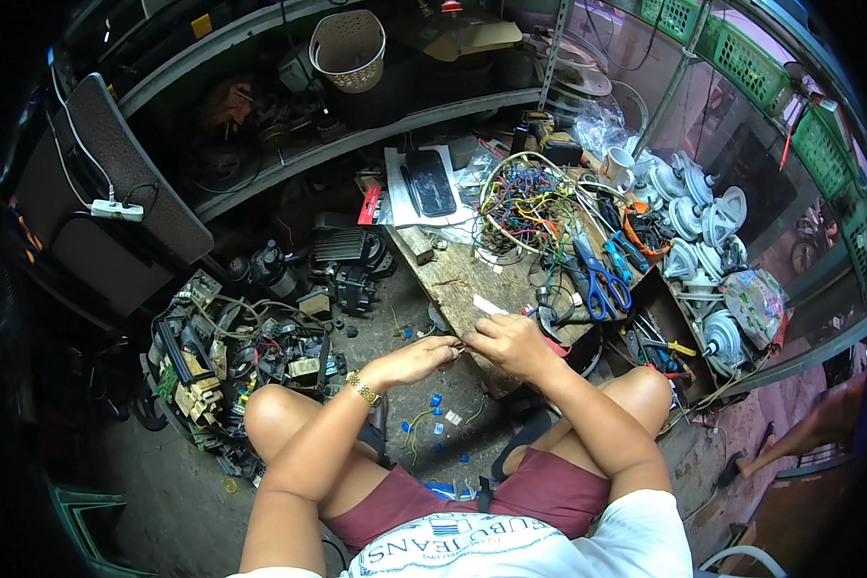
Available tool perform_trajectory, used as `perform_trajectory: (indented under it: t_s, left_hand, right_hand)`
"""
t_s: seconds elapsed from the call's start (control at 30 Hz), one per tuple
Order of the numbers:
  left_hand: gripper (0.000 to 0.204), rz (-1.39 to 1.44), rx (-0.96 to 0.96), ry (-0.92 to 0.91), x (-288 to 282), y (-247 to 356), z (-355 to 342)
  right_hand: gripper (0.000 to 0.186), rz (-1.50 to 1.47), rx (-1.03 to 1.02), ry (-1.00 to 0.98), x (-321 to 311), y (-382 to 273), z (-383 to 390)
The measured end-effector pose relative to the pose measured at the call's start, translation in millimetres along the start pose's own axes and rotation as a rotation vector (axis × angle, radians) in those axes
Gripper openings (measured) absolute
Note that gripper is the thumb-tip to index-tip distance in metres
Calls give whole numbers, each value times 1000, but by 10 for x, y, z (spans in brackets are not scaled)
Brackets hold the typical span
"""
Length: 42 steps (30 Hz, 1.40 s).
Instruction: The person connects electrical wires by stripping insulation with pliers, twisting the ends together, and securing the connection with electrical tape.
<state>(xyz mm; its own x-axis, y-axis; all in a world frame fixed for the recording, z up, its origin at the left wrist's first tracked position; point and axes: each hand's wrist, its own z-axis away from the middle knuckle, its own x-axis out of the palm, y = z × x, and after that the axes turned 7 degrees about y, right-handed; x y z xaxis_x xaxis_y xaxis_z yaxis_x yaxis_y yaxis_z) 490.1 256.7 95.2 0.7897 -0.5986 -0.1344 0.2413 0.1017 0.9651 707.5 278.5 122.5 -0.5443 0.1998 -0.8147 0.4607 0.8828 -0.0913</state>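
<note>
My left hand [416, 361], with a gold watch [361, 387] on its wrist, is closed in a pinch at the near edge of the wooden bench [453, 281]. Close beside it, my right hand [512, 344] is closed too, fingertips turned toward the left hand's. Whatever small thing they hold between them is mostly hidden by the fingers. Just beyond the right hand's knuckles lies a white strip [488, 305]. Blue-handled scissors [602, 289] rest farther right on the bench, near a tangle of coloured wires [532, 200].
A dark phone [432, 183] lies at the bench's far end. White pulley-like parts [689, 212] are piled at right. A heap of electronic scrap [250, 352] sits on the floor at left. Small blue pieces [436, 400] are scattered between my legs. Another person's leg [800, 429] shows at far right.
</note>
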Motion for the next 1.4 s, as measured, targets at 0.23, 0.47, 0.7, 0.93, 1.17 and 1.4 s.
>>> perform_trajectory:
  t_s: [0.23, 0.47, 0.7, 0.93, 1.17, 1.4]
  left_hand:
    - [19, -48, -81, 11, 71, -45, 38]
    - [10, -1264, 734, 548, 103, 182, -21]
    - [9, -951, 438, 437, 135, 233, -100]
    - [34, 5, 52, -66, 21, 116, -85]
    - [35, -72, -92, -110, 24, 256, -44]
    - [12, -1181, 873, 460, 44, 350, -68]
  right_hand:
    - [11, -65, 12, 17, 227, -11, 242]
    - [21, -1281, 951, 18, 281, -275, 262]
    - [23, -821, 852, -44, 186, -31, 324]
    - [22, -12, 76, 127, -61, -80, 133]
    - [10, -83, 84, 132, -25, -69, 203]
    - [26, -1970, 1307, 44, 180, -331, 304]
